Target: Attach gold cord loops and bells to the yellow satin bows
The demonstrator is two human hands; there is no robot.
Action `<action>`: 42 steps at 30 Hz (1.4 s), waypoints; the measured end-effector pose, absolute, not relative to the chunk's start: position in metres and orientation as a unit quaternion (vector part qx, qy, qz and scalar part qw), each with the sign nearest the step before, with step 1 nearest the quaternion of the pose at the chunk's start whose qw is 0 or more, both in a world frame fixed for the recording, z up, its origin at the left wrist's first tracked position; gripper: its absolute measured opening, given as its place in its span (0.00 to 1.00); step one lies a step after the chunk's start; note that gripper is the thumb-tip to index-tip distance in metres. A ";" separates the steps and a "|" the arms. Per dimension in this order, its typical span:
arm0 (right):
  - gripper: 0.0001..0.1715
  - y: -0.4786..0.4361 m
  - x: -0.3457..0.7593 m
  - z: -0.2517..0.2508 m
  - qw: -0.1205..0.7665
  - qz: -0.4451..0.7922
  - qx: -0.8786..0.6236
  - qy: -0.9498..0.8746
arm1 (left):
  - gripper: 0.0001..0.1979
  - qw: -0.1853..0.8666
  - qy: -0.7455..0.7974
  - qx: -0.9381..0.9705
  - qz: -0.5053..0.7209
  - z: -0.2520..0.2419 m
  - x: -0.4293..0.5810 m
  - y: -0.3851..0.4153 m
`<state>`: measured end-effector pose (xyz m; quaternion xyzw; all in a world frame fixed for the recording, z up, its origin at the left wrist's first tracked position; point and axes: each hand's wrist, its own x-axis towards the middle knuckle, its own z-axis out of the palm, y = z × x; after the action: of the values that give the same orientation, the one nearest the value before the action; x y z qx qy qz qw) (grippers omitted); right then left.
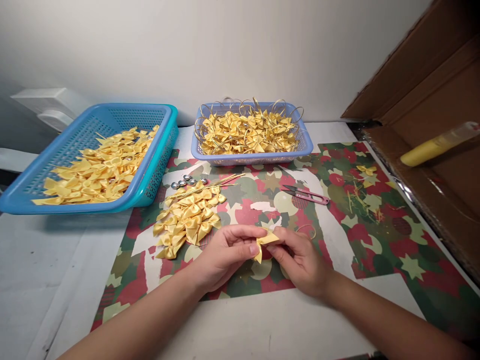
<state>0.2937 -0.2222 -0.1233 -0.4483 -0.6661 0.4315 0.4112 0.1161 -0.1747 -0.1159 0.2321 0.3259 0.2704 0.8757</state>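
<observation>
A yellow satin ribbon bow (267, 239) is held between my two hands above the patterned paper. My left hand (230, 252) pinches the bow between thumb and forefinger. On its right side, the closed fingertips of my right hand (302, 260) grip the bow's edge. A thin golden loop (309, 231) shows just behind my right hand; whether the fingers hold it is hidden. Left of my hands lies a pile of yellow bows (189, 217), with several gold wire strands (206, 187) across its top. Silver round bells (183, 182) sit behind the pile.
A blue basket (157, 150) of bows stands at the left, stacked on a turquoise one. Another blue basket (251, 159) at the back holds bows and gold wire loops. Pink thread snips (307, 195) lie right of centre. Thread scraps (362, 202) and a cardboard box (423, 110) are rightward.
</observation>
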 end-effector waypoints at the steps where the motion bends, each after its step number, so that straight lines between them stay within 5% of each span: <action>1: 0.09 -0.222 0.294 -0.124 0.413 0.432 -0.446 -0.667 | 0.12 0.876 0.326 0.232 0.269 -0.116 0.116 -0.175; 42: 0.08 -0.219 0.289 -0.122 0.458 0.348 -0.482 -0.660 | 0.13 0.808 0.349 0.354 0.317 -0.128 0.116 -0.179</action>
<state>0.2893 -0.2188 -0.1221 -0.4824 -0.6605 0.3481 0.4582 0.1162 -0.1792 -0.1277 0.3539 0.3488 0.3174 0.8077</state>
